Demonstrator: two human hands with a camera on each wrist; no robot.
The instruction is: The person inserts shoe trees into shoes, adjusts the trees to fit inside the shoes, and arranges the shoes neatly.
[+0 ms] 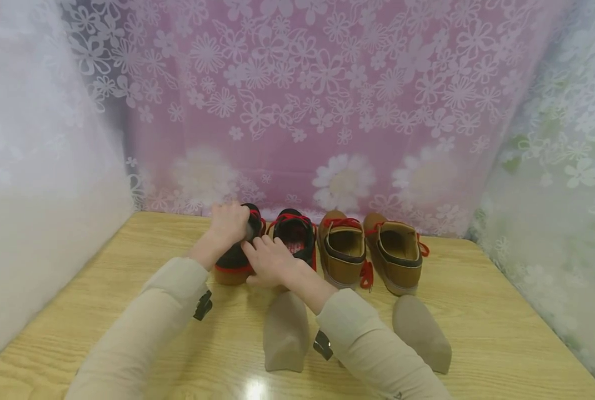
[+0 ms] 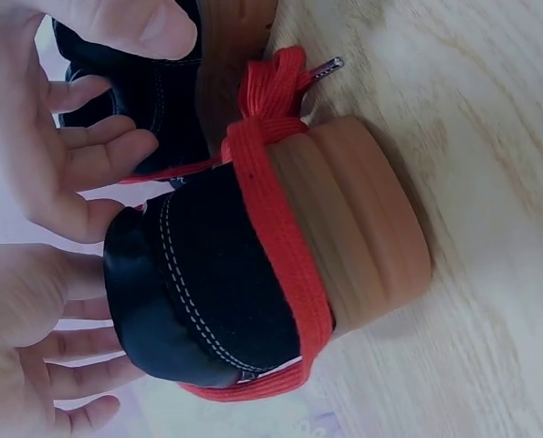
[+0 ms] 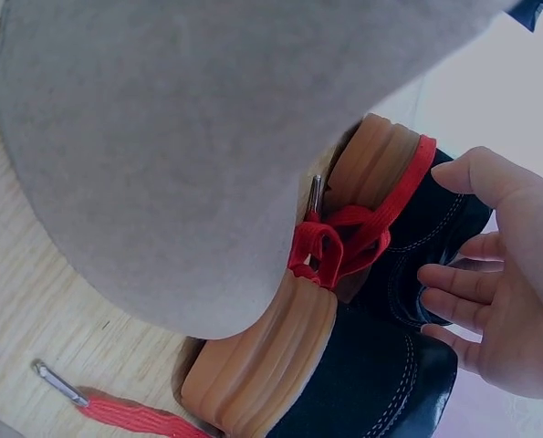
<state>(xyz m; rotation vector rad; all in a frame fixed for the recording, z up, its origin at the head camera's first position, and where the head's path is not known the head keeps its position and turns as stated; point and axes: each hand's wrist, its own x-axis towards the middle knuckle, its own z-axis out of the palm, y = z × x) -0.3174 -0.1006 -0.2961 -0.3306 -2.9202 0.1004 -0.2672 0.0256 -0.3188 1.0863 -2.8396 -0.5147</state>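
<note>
In the head view, the left hand (image 1: pixel 229 223) hides much of the leftmost shoe (image 1: pixel 233 258), its fingertips lost from sight, while the right hand (image 1: pixel 272 260) covers the near left part of the black shoe (image 1: pixel 307 251) beside it, where the insole print (image 1: pixel 295 246) is too small to read. In the right wrist view, a gray piece (image 3: pixel 161 164), cut off by the picture's edge, obscures some of a shoe's sole (image 3: pixel 262 365).
</note>
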